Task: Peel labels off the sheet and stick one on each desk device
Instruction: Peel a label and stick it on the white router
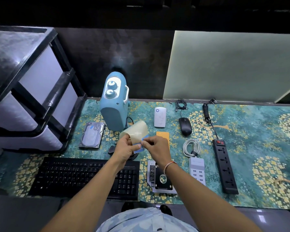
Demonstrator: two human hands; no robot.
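Both hands [124,149] pinch label sheet [136,131] over floral mat [241,131].

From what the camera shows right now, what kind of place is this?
Probably an office or home work desk. A black keyboard, a mouse and a power strip lie on a patterned mat, and a plastic drawer unit stands at the left.

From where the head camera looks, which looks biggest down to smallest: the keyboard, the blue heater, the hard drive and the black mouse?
1. keyboard, nearest the camera, which flatters it
2. blue heater
3. hard drive
4. black mouse
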